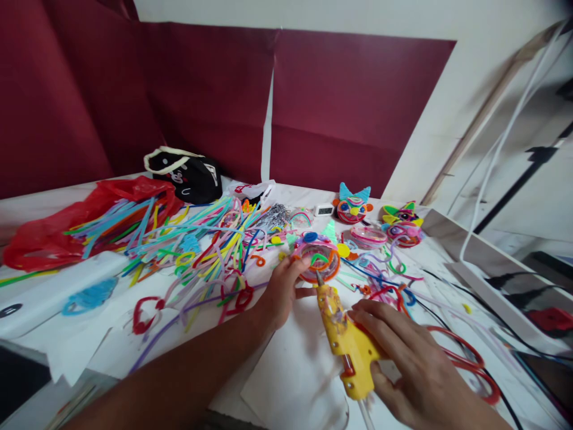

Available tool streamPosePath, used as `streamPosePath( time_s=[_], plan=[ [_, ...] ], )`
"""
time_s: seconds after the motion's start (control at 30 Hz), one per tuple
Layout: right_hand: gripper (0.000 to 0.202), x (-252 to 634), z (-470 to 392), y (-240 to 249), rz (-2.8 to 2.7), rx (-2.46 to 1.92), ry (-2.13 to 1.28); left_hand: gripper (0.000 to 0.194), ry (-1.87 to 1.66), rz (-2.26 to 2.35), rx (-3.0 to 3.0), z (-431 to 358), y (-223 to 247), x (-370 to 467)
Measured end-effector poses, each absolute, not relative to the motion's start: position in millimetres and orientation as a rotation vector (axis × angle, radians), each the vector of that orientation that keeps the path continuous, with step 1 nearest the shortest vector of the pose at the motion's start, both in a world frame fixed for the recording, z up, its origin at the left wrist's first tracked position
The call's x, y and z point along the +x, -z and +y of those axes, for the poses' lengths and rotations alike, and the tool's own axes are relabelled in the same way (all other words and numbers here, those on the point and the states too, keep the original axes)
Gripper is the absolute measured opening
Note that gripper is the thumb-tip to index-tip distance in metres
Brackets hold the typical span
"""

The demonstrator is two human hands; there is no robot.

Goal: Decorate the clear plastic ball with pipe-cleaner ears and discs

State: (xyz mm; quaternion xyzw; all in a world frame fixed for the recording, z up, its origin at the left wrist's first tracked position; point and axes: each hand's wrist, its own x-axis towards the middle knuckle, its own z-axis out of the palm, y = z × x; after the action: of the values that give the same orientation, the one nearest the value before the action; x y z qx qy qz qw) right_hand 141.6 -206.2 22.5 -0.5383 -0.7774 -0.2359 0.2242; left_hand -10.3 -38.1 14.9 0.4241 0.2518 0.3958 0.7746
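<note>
My right hand point(403, 352) is wrapped round a yellow hot glue gun point(347, 343), with a clear glue stick point(366, 414) poking out of its rear end. The gun's nozzle points at a round pipe-cleaner craft point(331, 269) with orange, pink and green coils and a blue disc on top. My left hand point(283, 289) grips that craft at its left edge, thumb on the front. Whether the nozzle touches the craft, I cannot tell. Below both hands lies a sheet of white paper point(290, 364).
Loose pipe cleaners point(210, 239) cover the table's left and middle, by a red plastic bag point(40, 239). Finished-looking crafts, one blue-eared point(353, 206) and one yellow-green point(401, 222), stand at the back right. Red-handled scissors point(481, 373) and a black cable point(447, 313) lie right.
</note>
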Motion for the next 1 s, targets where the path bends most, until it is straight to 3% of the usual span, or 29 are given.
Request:
streamPosePath(
  time_s=[1.0],
  plan=[
    [0.042,142.7,-203.5,-22.2,-2.144,-1.515,0.641,0.036,-0.844,0.535,0.889,-39.8,-14.2,-10.0]
  ],
)
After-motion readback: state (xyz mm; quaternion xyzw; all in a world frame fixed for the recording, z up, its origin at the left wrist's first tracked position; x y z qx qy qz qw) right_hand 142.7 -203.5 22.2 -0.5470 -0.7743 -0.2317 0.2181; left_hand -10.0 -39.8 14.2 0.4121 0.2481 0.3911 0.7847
